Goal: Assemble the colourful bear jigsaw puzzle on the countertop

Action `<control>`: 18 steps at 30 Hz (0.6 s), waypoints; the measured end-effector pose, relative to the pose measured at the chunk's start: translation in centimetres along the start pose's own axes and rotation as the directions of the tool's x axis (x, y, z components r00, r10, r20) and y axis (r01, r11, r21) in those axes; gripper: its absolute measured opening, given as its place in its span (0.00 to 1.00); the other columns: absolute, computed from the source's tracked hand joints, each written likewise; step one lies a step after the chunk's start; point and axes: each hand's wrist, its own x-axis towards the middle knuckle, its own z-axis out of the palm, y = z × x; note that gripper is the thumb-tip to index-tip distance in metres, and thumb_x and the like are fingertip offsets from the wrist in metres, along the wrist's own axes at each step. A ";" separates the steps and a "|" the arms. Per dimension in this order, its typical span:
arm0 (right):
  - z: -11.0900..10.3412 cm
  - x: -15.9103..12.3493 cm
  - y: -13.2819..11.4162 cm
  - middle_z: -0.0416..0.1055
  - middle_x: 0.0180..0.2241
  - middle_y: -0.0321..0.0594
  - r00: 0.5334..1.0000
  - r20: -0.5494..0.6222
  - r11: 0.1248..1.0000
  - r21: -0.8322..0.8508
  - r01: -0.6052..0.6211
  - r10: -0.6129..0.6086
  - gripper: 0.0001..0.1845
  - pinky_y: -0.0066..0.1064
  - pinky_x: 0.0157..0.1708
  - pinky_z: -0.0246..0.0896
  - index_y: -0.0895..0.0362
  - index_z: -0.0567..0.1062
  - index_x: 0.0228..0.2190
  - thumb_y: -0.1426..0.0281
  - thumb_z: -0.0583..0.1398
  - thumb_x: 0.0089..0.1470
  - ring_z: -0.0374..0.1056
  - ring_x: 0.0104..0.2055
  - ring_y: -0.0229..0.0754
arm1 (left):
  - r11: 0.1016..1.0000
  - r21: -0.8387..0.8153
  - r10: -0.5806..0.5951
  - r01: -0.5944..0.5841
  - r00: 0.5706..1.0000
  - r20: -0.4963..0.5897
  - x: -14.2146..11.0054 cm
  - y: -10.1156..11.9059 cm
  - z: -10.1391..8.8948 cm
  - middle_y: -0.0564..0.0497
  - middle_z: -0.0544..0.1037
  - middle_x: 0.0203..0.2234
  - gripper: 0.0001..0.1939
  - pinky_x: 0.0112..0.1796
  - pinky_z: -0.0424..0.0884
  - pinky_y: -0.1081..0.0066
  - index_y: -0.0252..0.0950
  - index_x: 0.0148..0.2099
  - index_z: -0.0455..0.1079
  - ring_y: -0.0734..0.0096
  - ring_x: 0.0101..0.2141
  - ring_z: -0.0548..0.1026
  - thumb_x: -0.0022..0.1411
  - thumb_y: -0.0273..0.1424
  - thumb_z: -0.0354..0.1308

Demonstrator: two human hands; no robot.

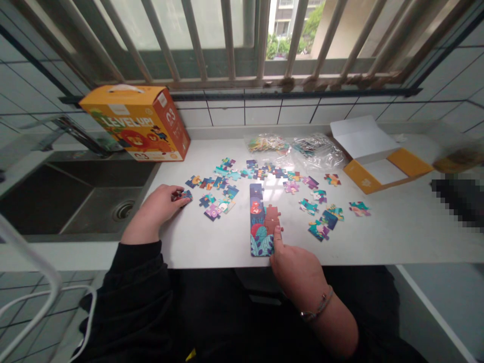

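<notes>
A joined strip of puzzle pieces (258,222) lies upright in the middle of the white counter (397,232). A brown piece (271,218) sits against its right side. My right hand (293,267) rests at the counter's front edge, with one fingertip pressing near the brown piece and the other fingers curled. My left hand (159,205) lies to the left, fingers closed round a dark puzzle piece (184,195). Several loose colourful pieces (227,186) are scattered beyond the strip and to its right (321,214).
An orange puzzle box (138,123) stands at the back left, beside a steel sink (75,196). Clear bags of pieces (291,146) lie at the back. An open orange-and-white box (378,161) sits at the right. A barred window runs along the wall.
</notes>
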 end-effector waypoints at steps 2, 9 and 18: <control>0.2 0.0 0.1 0.84 0.33 0.56 1.000 -0.009 1.000 0.000 0.008 -0.008 0.38 0.36 0.30 0.75 0.71 0.57 0.76 0.76 0.54 0.69 0.85 0.35 0.53 | 1.000 -0.011 -0.021 0.021 1.000 0.019 0.2 0.0 -0.1 0.38 0.82 0.48 0.26 0.44 0.74 0.60 0.35 0.52 0.80 0.50 0.44 0.80 0.60 0.48 0.67; 0.2 0.1 0.1 0.85 0.33 0.54 1.000 -0.001 1.000 0.018 0.004 -0.004 0.38 0.37 0.30 0.73 0.70 0.59 0.76 0.75 0.55 0.70 0.85 0.35 0.54 | 0.965 -0.260 -0.036 0.027 0.999 -0.030 -1.1 1.1 -0.8 0.53 0.78 0.29 0.20 0.32 0.64 0.68 0.38 0.42 0.72 0.64 0.31 0.74 0.56 0.44 0.73; -4.8 4.1 4.1 0.86 0.35 0.45 0.952 -0.284 0.968 0.189 0.168 -0.110 0.16 0.35 0.33 0.65 0.53 0.84 0.49 0.61 0.57 0.74 0.83 0.37 0.51 | 0.563 -0.822 0.211 -0.089 0.977 0.039 -1.0 11.7 0.2 0.48 0.84 0.35 0.27 0.32 0.70 0.70 0.36 0.49 0.80 0.67 0.33 0.79 0.55 0.48 0.77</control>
